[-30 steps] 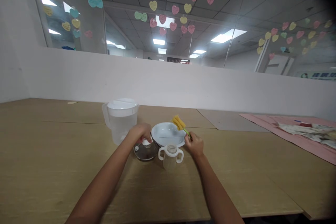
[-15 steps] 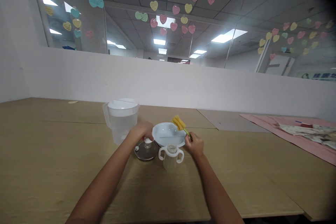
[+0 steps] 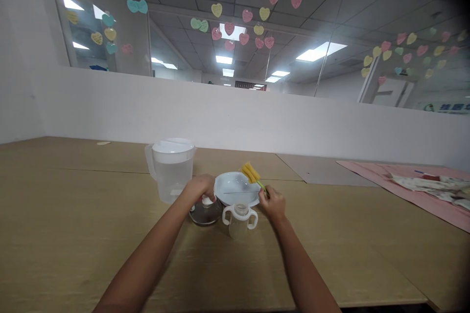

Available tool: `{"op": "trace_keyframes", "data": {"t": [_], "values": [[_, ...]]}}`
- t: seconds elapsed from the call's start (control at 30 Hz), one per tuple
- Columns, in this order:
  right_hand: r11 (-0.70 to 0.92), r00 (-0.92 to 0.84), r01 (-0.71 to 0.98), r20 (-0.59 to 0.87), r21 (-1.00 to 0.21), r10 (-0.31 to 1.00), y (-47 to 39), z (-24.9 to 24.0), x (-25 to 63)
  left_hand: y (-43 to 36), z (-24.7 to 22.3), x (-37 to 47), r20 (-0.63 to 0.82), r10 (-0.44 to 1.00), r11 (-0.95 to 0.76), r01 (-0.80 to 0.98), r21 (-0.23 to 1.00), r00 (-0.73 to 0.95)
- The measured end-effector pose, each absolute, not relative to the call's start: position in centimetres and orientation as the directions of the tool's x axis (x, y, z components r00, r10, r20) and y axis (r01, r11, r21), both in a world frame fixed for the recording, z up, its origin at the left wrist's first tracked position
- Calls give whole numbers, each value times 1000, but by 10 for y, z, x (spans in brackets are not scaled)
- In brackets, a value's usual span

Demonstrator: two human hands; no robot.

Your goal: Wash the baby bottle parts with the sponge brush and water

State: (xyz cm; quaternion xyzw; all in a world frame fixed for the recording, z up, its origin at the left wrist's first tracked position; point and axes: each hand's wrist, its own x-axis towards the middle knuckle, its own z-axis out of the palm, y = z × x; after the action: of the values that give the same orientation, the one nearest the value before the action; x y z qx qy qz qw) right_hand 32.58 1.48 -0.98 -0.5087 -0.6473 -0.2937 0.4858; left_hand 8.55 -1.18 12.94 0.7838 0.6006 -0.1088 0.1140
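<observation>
My left hand is closed at the white knob of a round glass pot lid, which lies on the table; the fingertips are partly hidden. In my right hand is the green handle of a sponge brush, its yellow head held over a white bowl. Directly in front of the bowl stands an uncapped clear baby bottle with two white side handles. Behind my left forearm is a lidded translucent pitcher with clear liquid inside.
The wooden table meets a low white wall at the back. On the right, a pink cloth bears a patterned fabric item. A small flat pale piece lies at the back left.
My left hand has shifted slightly right and down over the lid, covering more of its knob. My right hand and the sponge brush stay almost where they were.
</observation>
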Motion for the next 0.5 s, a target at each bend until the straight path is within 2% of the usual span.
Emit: {"op": "trace_keyframes", "data": {"t": [0.17,0.5], "values": [[312,-15,944,934,-105,357,14,-8,325,-9,129,88,-271,934,-254,966,-50,232],[307,-15,945,926,-110,378,14,-9,325,-6,125,84,-244,953,-206,975,-85,180]]}}
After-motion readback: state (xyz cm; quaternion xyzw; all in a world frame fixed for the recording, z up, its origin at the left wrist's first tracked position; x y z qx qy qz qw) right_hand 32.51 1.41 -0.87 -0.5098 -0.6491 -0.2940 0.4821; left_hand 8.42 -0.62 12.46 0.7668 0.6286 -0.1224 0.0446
